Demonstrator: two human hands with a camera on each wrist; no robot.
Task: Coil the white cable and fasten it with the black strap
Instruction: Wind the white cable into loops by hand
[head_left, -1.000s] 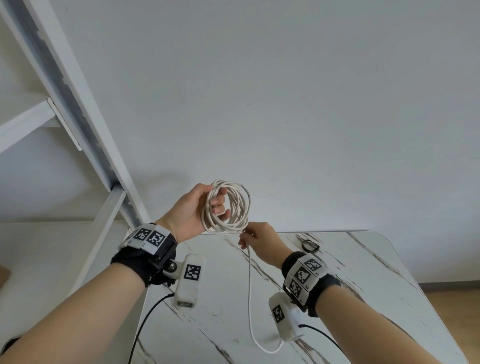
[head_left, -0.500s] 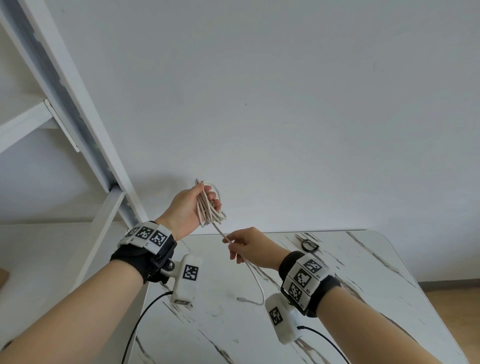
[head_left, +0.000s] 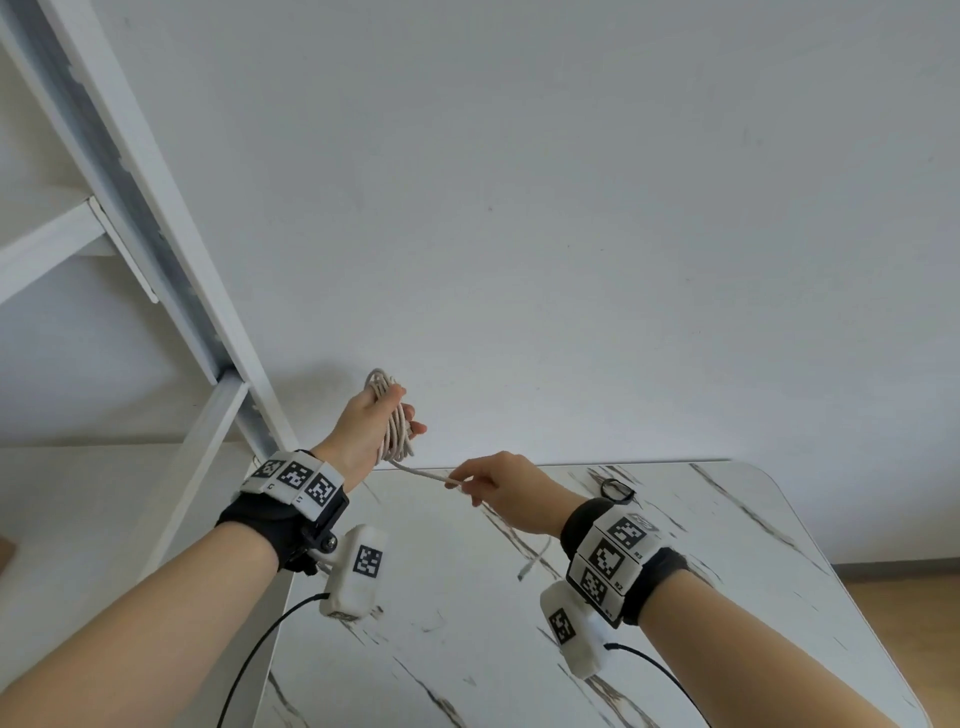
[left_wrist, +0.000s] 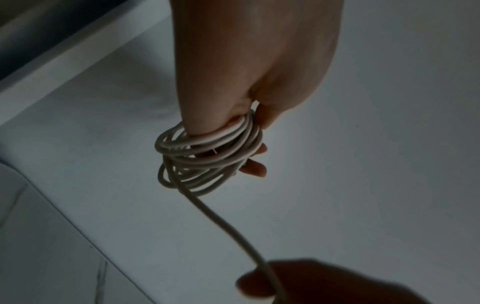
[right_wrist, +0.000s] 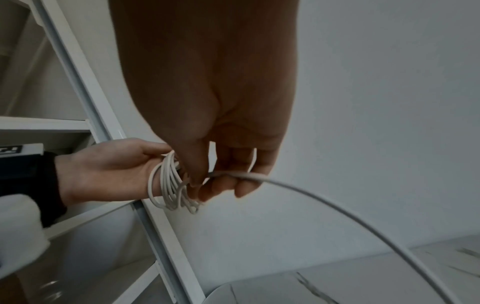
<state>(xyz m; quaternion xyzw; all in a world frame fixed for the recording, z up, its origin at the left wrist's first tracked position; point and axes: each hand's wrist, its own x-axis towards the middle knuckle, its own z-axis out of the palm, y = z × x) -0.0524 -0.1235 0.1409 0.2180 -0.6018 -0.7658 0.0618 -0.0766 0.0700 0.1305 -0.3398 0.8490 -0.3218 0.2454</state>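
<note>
My left hand (head_left: 376, 423) is raised above the table's far left corner and grips a bunch of white cable loops (head_left: 393, 426). The same coil (left_wrist: 207, 156) hangs from its thumb and fingers in the left wrist view. One strand (head_left: 423, 474) runs down and right from the coil to my right hand (head_left: 498, 486), which pinches it between thumb and fingers. Past that hand the cable's loose end and plug (head_left: 524, 571) dangle just over the tabletop. The black strap (head_left: 615, 490) lies as a small ring on the table, behind my right wrist.
A white marble-pattern table (head_left: 467, 649) is below the hands, with its rounded far right corner near the wall. A white metal shelf frame (head_left: 171, 249) slants up at the left, close to my left hand. Black sensor leads (head_left: 249, 665) hang from both wrists.
The coil has turned from a flat open ring to edge-on in my left hand. My right hand slid along the cable, away from the coil, and the free tail is now much shorter.
</note>
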